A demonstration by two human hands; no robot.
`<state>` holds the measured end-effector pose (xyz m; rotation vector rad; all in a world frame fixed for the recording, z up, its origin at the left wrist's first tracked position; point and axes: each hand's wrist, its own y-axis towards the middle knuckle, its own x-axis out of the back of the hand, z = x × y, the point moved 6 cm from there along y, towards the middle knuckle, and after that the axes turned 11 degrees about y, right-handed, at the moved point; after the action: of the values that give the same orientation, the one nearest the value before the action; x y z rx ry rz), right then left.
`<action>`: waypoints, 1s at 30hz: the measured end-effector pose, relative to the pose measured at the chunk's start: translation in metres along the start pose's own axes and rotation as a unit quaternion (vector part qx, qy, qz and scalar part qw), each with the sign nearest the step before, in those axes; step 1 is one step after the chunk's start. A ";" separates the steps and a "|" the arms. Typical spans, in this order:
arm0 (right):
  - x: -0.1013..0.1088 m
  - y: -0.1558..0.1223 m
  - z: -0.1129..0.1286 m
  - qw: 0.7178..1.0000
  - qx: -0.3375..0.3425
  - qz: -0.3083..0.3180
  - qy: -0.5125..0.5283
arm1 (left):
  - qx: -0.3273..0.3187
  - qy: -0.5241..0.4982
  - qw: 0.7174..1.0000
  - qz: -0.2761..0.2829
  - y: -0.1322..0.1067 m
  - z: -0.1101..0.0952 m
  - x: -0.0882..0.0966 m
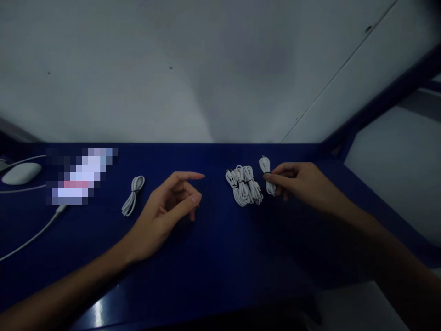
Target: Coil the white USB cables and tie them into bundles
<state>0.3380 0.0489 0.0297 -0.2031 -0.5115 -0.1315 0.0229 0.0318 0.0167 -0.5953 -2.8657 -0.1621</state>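
Observation:
My right hand (292, 180) pinches a white cable bundle (265, 165), tied round its middle with a dark tie. Just left of it, several more tied white cable bundles (243, 186) lie side by side on the blue tabletop (206, 257). My left hand (175, 197) hovers over the table with its fingers apart and nothing in them. Farther left, a single white cable bundle (133, 195) with a dark tie lies near the left wrist, apart from the hand.
At the left a pixelated, bright phone-like device (81, 177) has a white cable (37, 234) running from it. Beside it sits a rounded white object (22, 173). A pale panel (138, 92) rises along the table's back edge, with a blue frame bar (382, 101) at the right.

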 end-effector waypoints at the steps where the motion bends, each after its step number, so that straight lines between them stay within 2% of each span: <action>1: 0.001 -0.003 0.007 1.000 0.011 -0.009 0.002 | 0.002 0.001 1.000 0.001 0.000 0.001 0.000; 6: -0.014 -0.016 0.036 0.997 0.054 0.007 -0.057 | 0.010 0.009 1.000 0.007 0.001 0.006 -0.002; 10: -0.027 -0.020 0.051 0.986 0.096 -0.048 -0.125 | -0.004 0.021 1.000 -0.007 0.000 0.003 0.001; 13: -0.035 -0.019 0.052 0.982 0.110 -0.058 -0.145 | -0.024 0.075 0.996 -0.032 -0.003 -0.004 0.005; 16: -0.041 -0.017 0.048 0.980 0.104 -0.047 -0.161 | -0.044 0.157 0.982 -0.093 -0.005 -0.010 0.013; 19: -0.045 -0.016 0.044 0.976 0.096 -0.048 -0.189 | -0.043 0.191 0.972 -0.134 -0.006 -0.011 0.020; 30: -0.050 -0.016 0.044 0.963 0.120 -0.052 -0.237 | -0.034 0.209 0.963 -0.166 -0.002 -0.007 0.030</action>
<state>0.2717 0.0469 0.0449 0.0355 -1.0093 -0.1218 -0.0038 0.0400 0.0299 -0.0670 -2.5267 -0.3880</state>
